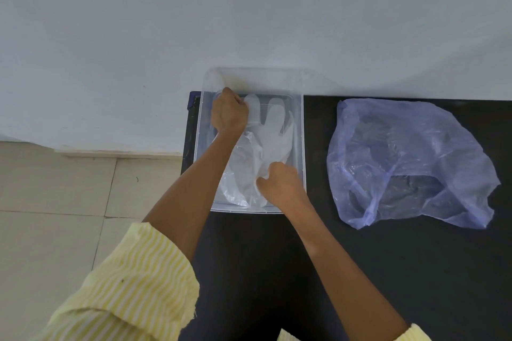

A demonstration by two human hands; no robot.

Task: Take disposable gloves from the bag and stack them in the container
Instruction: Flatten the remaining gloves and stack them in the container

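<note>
A clear plastic container (302,130) stands at the left end of the black table (360,271). Inside it lie translucent disposable gloves (274,130), fingers pointing toward the wall. My left hand (228,112) is at the container's far left, its fingers pinched on a glove finger. At the near right of the container, my right hand (278,181) is closed on the cuff end of the gloves. A crumpled pale blue plastic bag (407,158) lies to the right of the container, its opening facing the near side.
A white wall (249,14) rises directly behind the table. Beige floor tiles (55,202) show to the left, past the table's left edge. My yellow striped sleeves (130,285) are pushed up my forearms.
</note>
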